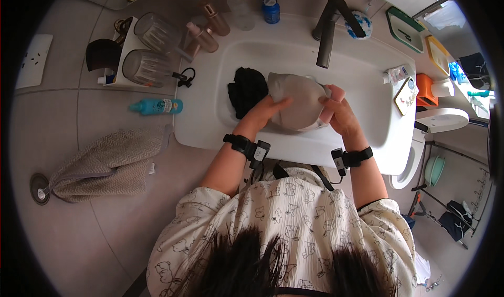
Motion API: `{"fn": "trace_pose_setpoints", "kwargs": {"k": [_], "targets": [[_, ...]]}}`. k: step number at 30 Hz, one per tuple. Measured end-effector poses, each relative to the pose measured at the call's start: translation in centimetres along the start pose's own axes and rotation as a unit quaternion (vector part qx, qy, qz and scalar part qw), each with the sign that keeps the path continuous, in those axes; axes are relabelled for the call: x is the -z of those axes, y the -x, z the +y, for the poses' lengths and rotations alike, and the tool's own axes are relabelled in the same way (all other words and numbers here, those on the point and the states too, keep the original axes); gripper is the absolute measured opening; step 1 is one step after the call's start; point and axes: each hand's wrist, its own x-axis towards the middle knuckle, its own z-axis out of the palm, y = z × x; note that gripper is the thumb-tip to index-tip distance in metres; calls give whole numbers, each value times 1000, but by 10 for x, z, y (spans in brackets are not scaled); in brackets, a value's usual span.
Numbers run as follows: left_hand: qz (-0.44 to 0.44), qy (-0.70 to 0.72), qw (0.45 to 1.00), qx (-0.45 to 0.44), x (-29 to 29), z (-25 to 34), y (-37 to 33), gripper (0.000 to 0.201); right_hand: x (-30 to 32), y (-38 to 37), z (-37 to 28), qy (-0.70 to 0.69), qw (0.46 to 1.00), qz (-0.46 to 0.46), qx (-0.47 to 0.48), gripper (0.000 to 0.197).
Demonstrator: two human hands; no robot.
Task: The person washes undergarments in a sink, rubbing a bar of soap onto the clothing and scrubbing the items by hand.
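Observation:
Over the white washbasin (362, 60) I hold a smooth, light beige piece of cloth (298, 95), rounded like a cup or pouch. My left hand (262, 110) grips its left side, thumb on top and the other fingers hidden beneath. At its right edge, my right hand (341, 110) is closed around a pale pink piece (327, 113), which looks like a bar of soap and touches the cloth. A crumpled black cloth (247, 91) lies in the basin just left of the beige one, close to my left hand.
A dark faucet (331, 32) reaches over the basin. Pump bottles (202, 37) and a blue jar (271, 11) line the back rim. At the right rim are a white tube (397, 74) and a small tray (406, 96). A teal bottle (157, 106) and grey towel (113, 163) lie left.

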Motion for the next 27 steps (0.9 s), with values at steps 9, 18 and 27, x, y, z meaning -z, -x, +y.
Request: {"fn": "trace_pose_setpoints", "kwargs": {"k": [9,18,27], "targets": [[73,-111,985,-108,-20,14,15,54,5,7,-9,307,952,6,-21,45],[-168,-145,975,30,-9,-21,2,57,30,-8,-12,-168,985,15,37,28],[-122,18,983,-135,-26,6,0,38,68,9,-42,90,980,175,17,26]]}}
